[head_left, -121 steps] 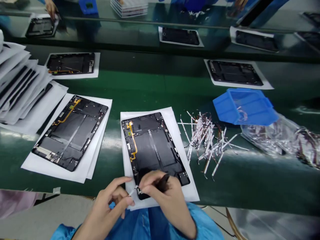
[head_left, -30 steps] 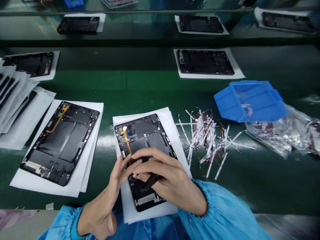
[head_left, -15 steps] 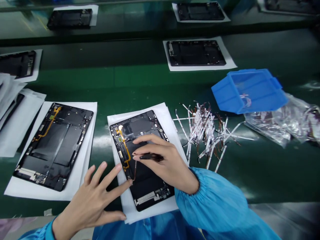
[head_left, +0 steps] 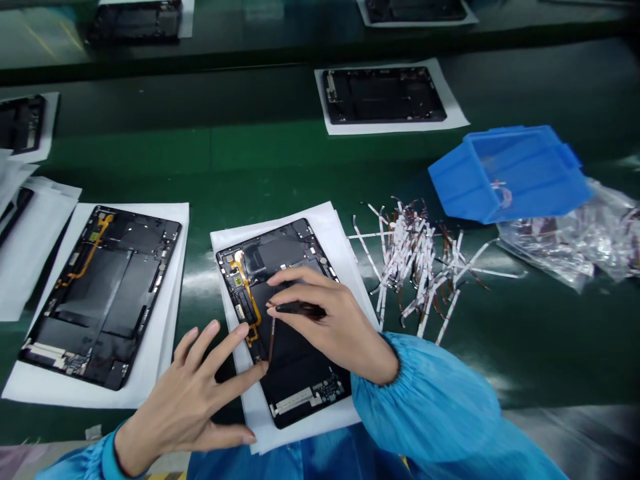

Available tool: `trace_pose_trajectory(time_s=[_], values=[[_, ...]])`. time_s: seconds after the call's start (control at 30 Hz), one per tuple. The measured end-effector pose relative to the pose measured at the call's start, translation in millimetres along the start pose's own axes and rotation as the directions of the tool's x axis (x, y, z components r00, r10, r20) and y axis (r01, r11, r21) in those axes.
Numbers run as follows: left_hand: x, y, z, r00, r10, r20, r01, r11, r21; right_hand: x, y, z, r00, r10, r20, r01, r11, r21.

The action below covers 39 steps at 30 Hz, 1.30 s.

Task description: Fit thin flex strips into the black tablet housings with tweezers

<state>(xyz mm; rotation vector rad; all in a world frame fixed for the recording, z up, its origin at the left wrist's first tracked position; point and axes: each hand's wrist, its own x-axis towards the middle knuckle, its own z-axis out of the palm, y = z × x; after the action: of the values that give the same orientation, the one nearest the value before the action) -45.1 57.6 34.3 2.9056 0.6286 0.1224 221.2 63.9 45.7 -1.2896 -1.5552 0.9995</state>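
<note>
A black tablet housing [head_left: 300, 340] lies open, tilted, on white sheets in front of me. An orange flex cable [head_left: 254, 308] runs along its left side. My right hand [head_left: 330, 317] is closed over the housing, pinching dark tweezers [head_left: 303, 309] that point left. By their tips stands the upper end of a thin brown-and-white strip [head_left: 272, 337], which reaches down to the housing's left edge. My left hand [head_left: 205, 393] is spread open. Its index fingertip presses at the strip's lower end, and another fingertip touches the housing's edge near the orange cable.
A second housing [head_left: 107, 293] lies on paper at left, beside stacked white sheets [head_left: 43, 233]. On the right are a pile of loose strips [head_left: 417, 260], a blue bin [head_left: 515, 177] and clear plastic bags [head_left: 565, 247]. Another housing [head_left: 385, 95] lies farther back.
The view has shifted slightly, and the housings at the back sit a little higher in the picture. Both hands keep nearly the same pose over the housing.
</note>
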Motion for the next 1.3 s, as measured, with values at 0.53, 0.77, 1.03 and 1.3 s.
trace_pose_trajectory(time_s=[0.53,0.77,1.03,1.3], values=[[20,2,-1.7,0.999,-0.028,-0.039,0.023,0.992,-0.123,4,5,2,0.999,0.049,-0.007,-0.049,0.998,-0.031],[24,1,-2.3,0.998,0.010,-0.069,-0.018,0.993,-0.115,5,13,9,0.996,0.060,-0.065,-0.066,0.994,-0.087],[18,1,8.1,0.998,-0.025,-0.064,0.014,0.986,-0.165,4,24,18,0.993,0.061,-0.102,-0.085,0.966,-0.245],[15,0,8.6,0.999,-0.010,-0.047,0.002,0.986,-0.165,4,25,21,0.994,0.025,-0.108,-0.058,0.949,-0.311]])
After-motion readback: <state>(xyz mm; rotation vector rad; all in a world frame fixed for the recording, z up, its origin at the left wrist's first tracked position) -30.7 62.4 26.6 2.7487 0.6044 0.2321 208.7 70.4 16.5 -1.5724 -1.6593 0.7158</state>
